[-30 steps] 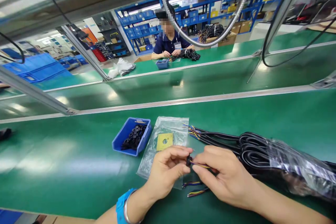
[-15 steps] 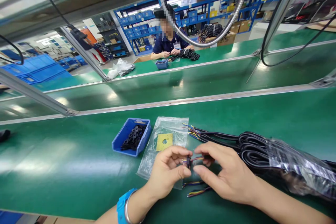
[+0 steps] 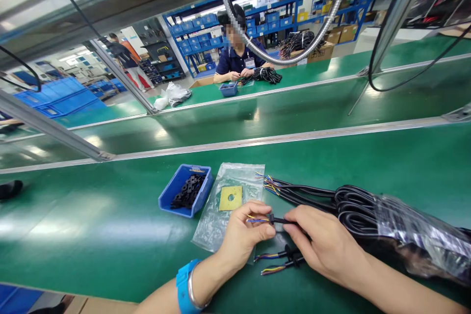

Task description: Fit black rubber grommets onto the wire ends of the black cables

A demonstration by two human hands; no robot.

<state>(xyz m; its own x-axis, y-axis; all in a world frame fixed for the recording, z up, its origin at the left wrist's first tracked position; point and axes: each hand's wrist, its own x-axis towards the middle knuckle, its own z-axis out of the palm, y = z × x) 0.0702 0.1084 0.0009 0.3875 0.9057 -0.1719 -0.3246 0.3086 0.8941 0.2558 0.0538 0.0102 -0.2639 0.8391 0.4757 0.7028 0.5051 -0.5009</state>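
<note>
My left hand (image 3: 245,230) pinches a small black grommet (image 3: 271,219) between thumb and fingertips. Through it runs a black cable (image 3: 280,221), whose loose coloured wires (image 3: 257,220) stick out toward my left palm. Close on the other side, my right hand (image 3: 326,238) grips the cable with its thumb and fingers. Below the hands lie two more cable ends with bare coloured wires (image 3: 272,256), black grommets (image 3: 293,255) around them. The rest of the held cable is hidden under my right hand.
A blue bin (image 3: 165,198) of black parts (image 3: 189,191) stands left of a clear plastic bag (image 3: 206,230) with a yellow square plate (image 3: 225,201) on it. Bundled black cables (image 3: 353,206) lie at right. Across the bench, a co-worker (image 3: 239,61) handles cables.
The grommet has moved from the coloured wires onto the end of the black cable sheath. My right hand has closed on the cable, and grommets on the lower cable ends have come into view.
</note>
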